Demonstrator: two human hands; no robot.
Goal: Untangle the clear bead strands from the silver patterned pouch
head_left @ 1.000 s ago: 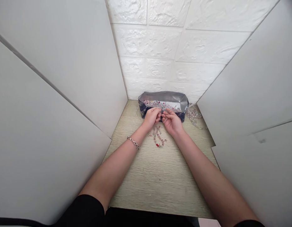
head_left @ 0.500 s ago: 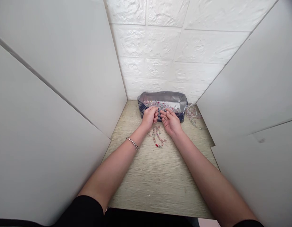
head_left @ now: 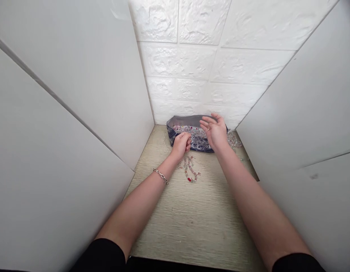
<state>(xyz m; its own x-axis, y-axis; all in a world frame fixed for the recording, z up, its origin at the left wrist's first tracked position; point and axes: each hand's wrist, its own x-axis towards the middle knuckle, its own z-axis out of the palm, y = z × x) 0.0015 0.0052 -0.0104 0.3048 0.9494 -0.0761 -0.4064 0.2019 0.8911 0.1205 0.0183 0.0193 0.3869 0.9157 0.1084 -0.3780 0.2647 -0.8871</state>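
My left hand (head_left: 181, 146) is closed in a pinch at the front edge of a dark blue bag with a silver lining (head_left: 203, 147). Below its fingers a beaded strand (head_left: 189, 173) of pink, clear and red beads hangs down and curls on the table; its upper end runs up into the pinch. Loose small beads (head_left: 187, 129) lie inside the bag. Over the bag's right end, my right hand (head_left: 216, 133) is raised with the fingers spread, and nothing shows in it.
More beaded strands (head_left: 235, 140) lie on the table right of the bag, partly behind my right hand. Grey panels (head_left: 78, 87) close in on the left and right. A white brick-patterned wall (head_left: 191, 62) stands behind the bag. The wood-grain table (head_left: 188, 219) reaches toward me.
My right hand has moved away from my left, up and to the right, and its fingers have spread. My left hand keeps its pinch near the same spot.
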